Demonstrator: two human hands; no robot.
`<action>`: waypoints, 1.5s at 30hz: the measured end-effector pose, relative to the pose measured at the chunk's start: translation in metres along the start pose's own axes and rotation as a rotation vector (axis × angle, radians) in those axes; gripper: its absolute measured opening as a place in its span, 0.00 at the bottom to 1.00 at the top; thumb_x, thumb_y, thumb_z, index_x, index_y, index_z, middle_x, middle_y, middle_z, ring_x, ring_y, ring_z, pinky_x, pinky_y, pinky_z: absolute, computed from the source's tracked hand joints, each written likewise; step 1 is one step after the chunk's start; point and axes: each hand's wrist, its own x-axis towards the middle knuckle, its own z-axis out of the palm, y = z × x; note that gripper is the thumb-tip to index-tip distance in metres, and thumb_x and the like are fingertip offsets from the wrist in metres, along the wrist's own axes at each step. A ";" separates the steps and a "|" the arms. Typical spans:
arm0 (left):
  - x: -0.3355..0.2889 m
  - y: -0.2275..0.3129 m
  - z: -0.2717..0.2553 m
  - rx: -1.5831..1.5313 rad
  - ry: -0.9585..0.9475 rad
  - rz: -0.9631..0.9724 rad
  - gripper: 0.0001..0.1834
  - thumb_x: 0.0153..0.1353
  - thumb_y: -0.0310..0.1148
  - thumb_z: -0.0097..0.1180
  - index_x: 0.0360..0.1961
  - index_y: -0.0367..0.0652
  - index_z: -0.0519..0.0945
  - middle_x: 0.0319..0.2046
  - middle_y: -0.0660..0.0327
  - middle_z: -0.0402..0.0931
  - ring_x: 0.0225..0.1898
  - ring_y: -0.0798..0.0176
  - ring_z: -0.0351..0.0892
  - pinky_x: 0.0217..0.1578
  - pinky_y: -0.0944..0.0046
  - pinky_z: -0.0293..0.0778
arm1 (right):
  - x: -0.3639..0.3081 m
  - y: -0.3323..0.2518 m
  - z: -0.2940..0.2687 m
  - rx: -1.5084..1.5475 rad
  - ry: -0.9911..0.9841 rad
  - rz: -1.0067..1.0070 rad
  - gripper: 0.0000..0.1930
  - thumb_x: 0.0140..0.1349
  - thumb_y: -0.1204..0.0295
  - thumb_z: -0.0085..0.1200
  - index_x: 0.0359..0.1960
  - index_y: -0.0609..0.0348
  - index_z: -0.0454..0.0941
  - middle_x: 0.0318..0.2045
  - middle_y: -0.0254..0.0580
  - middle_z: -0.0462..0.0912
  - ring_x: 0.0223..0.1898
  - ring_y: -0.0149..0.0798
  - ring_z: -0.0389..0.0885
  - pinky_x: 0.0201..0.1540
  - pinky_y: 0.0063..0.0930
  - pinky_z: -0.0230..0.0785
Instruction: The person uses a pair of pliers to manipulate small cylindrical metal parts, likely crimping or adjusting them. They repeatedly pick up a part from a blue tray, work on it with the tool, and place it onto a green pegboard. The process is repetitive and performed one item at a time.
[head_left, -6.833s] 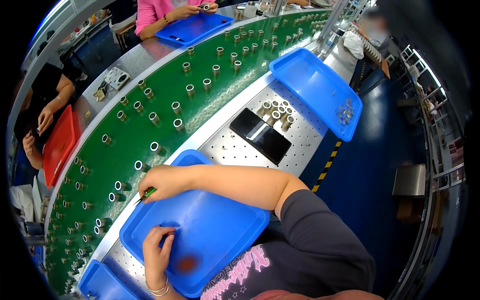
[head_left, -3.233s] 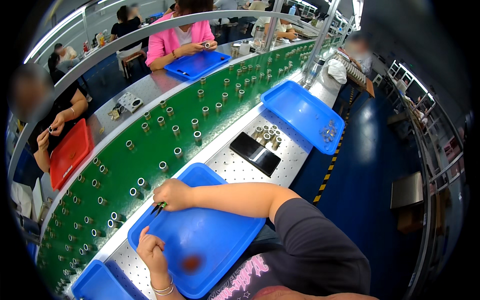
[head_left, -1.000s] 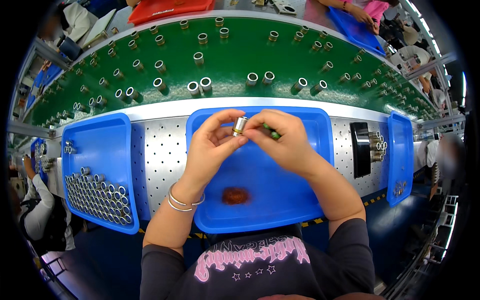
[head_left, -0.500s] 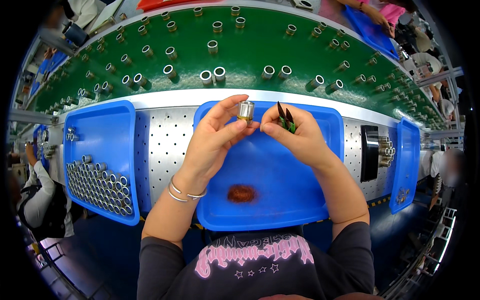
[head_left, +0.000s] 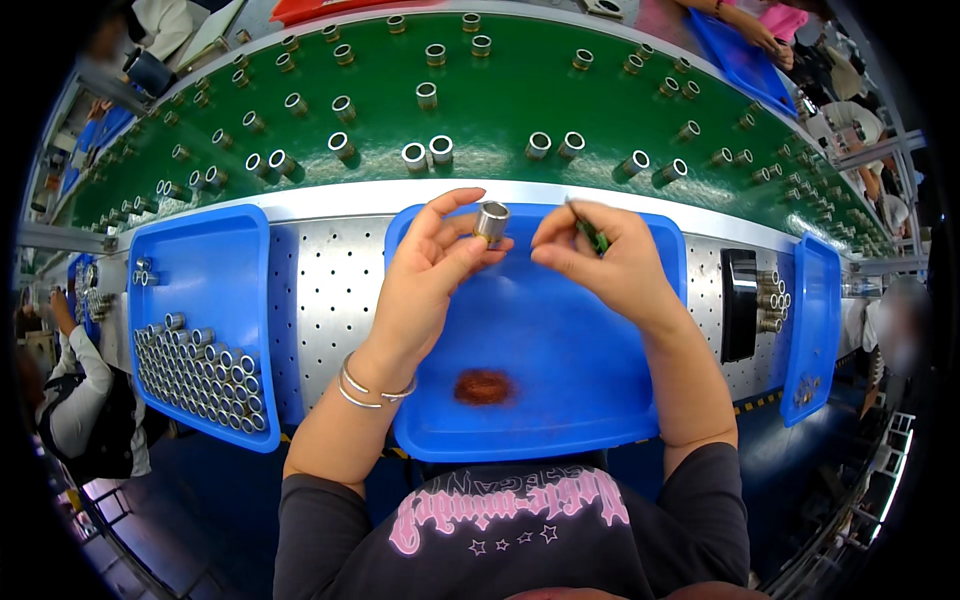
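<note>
My left hand pinches a short silver metal sleeve between thumb and fingers, its round opening tilted up and a yellowish band at its lower end. To its right, apart from the sleeve, my right hand is curled around small green-handled snips. Their dark blades are mostly hidden and blurred now. Both hands are over a blue tray. A small heap of reddish-brown, hair-fine scraps lies in that tray.
Beyond the tray runs a green conveyor belt carrying many upright metal sleeves. Rows of sleeves fill part of the left blue tray. On the right are a black flat device, more sleeves and another blue tray. Other people work nearby.
My right hand has moved slightly right, away from the sleeve, and the snips have turned so their blades show less. The sleeve in my left hand has tilted a little.
</note>
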 end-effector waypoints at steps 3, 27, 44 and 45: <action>-0.002 -0.005 0.002 0.185 -0.063 0.096 0.25 0.59 0.22 0.50 0.58 0.38 0.61 0.47 0.53 0.71 0.46 0.64 0.75 0.48 0.67 0.70 | 0.004 0.004 0.006 0.088 0.129 -0.069 0.09 0.50 0.72 0.62 0.31 0.62 0.77 0.22 0.25 0.72 0.22 0.16 0.59 0.23 0.12 0.50; -0.004 -0.001 0.004 0.041 -0.105 -0.070 0.21 0.57 0.22 0.53 0.54 0.37 0.69 0.42 0.56 0.74 0.43 0.63 0.77 0.47 0.68 0.72 | 0.005 0.020 -0.005 0.858 -0.084 -0.246 0.06 0.62 0.70 0.49 0.30 0.59 0.69 0.33 0.49 0.79 0.12 0.15 0.54 0.14 0.11 0.45; -0.004 0.001 0.005 0.090 -0.077 -0.024 0.23 0.58 0.23 0.52 0.56 0.38 0.66 0.42 0.54 0.74 0.43 0.62 0.77 0.46 0.66 0.72 | 0.011 0.019 -0.013 0.941 0.308 -0.197 0.05 0.66 0.73 0.42 0.33 0.57 0.69 0.45 0.53 0.76 0.12 0.15 0.51 0.15 0.11 0.48; -0.004 0.002 0.005 0.084 -0.044 -0.017 0.23 0.58 0.23 0.52 0.56 0.37 0.66 0.42 0.54 0.74 0.43 0.62 0.78 0.47 0.66 0.72 | 0.008 0.017 -0.014 0.939 0.269 -0.241 0.05 0.66 0.73 0.42 0.32 0.57 0.69 0.44 0.52 0.76 0.12 0.15 0.52 0.15 0.11 0.47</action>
